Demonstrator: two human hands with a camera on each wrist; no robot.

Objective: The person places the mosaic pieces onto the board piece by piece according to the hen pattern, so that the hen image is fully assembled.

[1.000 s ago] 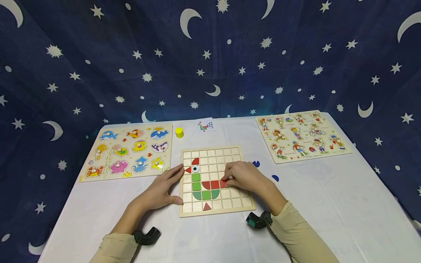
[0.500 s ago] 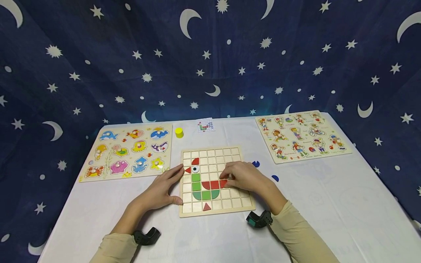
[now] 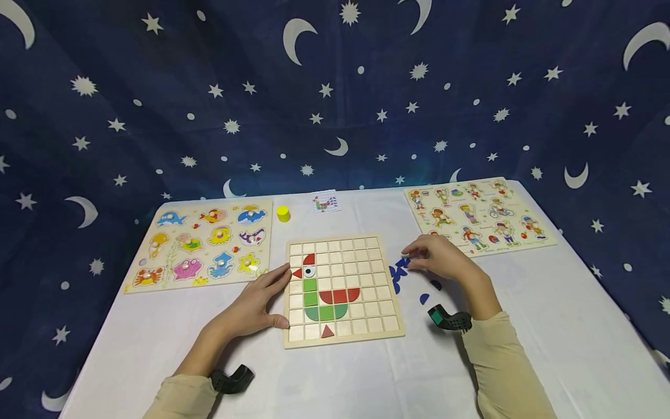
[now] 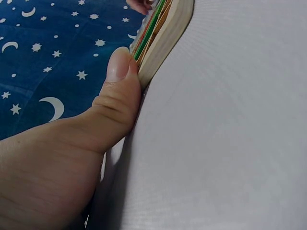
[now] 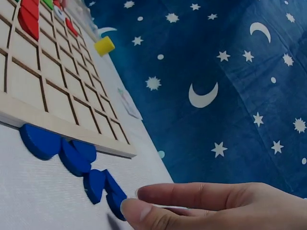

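A square wooden grid board (image 3: 366, 308) lies mid-table in the head view, bearing red and green flat pieces and an eye tile (image 3: 309, 271) in a bird-like figure. My left hand (image 3: 256, 305) rests along the board's left edge, its thumb (image 4: 120, 72) touching the rim in the left wrist view. Beyond the board's right edge, my right hand (image 3: 445, 257) is at a cluster of blue half-round pieces (image 3: 396, 276). Its thumb tip meets the nearest blue piece (image 5: 115, 199) in the right wrist view, with a gap between thumb and forefinger.
A sea-animal puzzle (image 3: 209, 279) lies to the left, a puzzle of children's figures (image 3: 455, 221) to the right. Behind the board are a yellow cylinder (image 3: 283, 213) and a small pattern card (image 3: 325, 202). Two loose blue pieces, one a half-round (image 3: 424, 298), lie below my right hand.
My right hand has left the red piece on the board and moved right to the blue pieces, uncovering the red row. My left hand stays at the board's edge.
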